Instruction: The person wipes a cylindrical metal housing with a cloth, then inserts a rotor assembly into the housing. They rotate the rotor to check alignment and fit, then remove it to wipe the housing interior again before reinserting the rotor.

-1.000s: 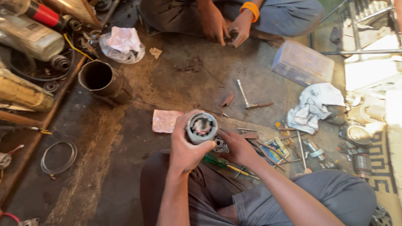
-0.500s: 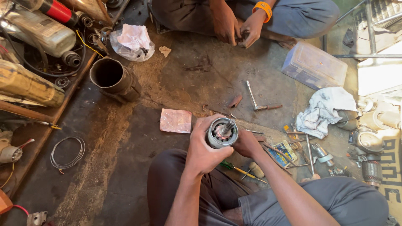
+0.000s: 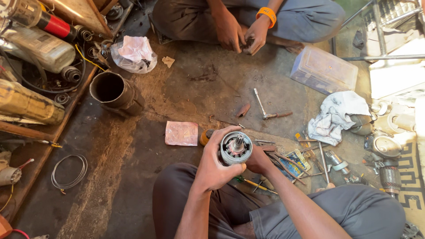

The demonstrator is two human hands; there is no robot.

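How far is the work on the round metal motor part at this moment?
Done: the cylindrical motor part is off the floor, its shaft end facing up. In hand: the left hand wraps it and the right hand supports it from behind. Left: screwdrivers and the T-handle wrench lie unused on the floor.

A stained, gritty concrete floor [image 3: 133,186] fills the view — dark with oil, rust-streaked on the left. Along the left edge runs a low wooden ledge [image 3: 53,132]. At right a patterned mat [image 3: 414,177] lies in bright sunlight — elsewhere, softer shade.
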